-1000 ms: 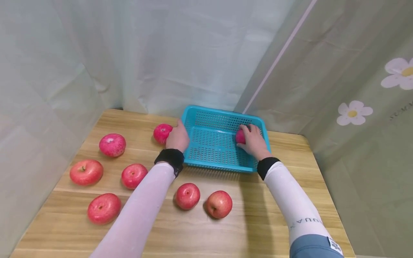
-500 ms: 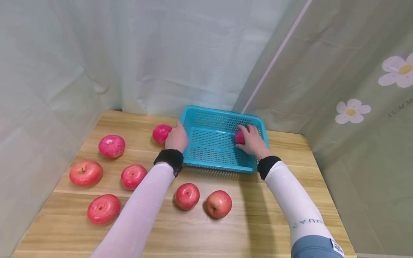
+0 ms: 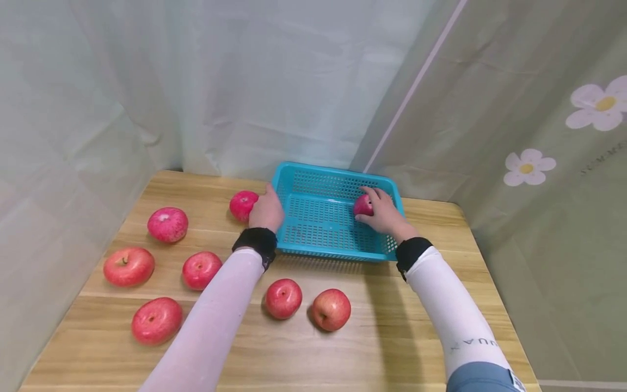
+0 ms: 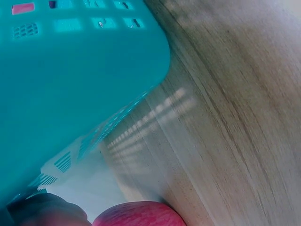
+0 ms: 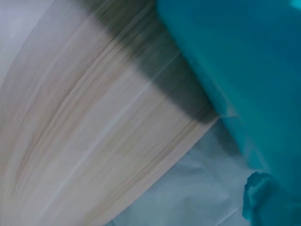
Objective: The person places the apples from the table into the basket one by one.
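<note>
A teal plastic basket (image 3: 338,255) with a mesh floor and walls stands at the back of the wooden table. My left hand (image 3: 266,211) grips its left rim; the fingers (image 4: 51,209) show blurred beside the wall in the left wrist view. Inside the right end of the basket, my right hand (image 3: 384,213) holds a red apple (image 3: 362,205), fingers over the far side and thumb in front. The palm hides part of that apple. Another apple (image 3: 242,205) lies on the table just left of my left hand. Only table and basket wall appear in the right wrist view.
On the left lie several apples: a speckled one (image 3: 168,225), one with a stem (image 3: 129,267), and others (image 3: 157,320) (image 3: 201,270) near my left forearm. Two more apples (image 3: 283,299) (image 3: 331,310) sit in front of the basket. Curtains (image 3: 294,81) hang behind the table.
The head view has shifted slightly. My right wrist has moved a little right, and more of the apple shows under that hand. My left hand stays on the basket rim.
</note>
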Demonstrator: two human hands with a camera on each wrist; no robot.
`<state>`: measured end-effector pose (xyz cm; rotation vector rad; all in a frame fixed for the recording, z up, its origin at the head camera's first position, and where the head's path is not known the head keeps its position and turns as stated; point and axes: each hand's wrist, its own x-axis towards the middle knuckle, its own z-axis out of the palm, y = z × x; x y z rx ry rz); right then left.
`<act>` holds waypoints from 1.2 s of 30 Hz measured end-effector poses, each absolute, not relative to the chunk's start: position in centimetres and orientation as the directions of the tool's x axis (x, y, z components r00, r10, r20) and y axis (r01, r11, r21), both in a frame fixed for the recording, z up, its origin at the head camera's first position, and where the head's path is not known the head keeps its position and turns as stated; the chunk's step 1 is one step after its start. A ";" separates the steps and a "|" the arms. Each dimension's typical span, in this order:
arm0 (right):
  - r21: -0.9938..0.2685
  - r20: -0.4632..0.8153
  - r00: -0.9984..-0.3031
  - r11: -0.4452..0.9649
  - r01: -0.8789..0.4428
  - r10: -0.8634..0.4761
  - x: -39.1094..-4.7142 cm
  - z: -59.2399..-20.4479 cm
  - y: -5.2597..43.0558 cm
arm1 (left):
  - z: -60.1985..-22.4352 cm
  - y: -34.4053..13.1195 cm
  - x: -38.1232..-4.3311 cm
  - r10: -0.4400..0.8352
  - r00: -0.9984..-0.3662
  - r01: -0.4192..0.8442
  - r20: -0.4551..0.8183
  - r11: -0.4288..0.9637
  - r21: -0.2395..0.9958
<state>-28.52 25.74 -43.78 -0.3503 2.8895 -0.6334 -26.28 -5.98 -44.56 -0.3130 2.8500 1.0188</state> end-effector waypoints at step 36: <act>-0.327 -0.269 -0.918 0.924 -0.198 -0.292 -20.1 -36.8 24.9 | -44.6 -6.2 -26.7 -0.155 -0.972 -0.233 -0.178 0.754 0.614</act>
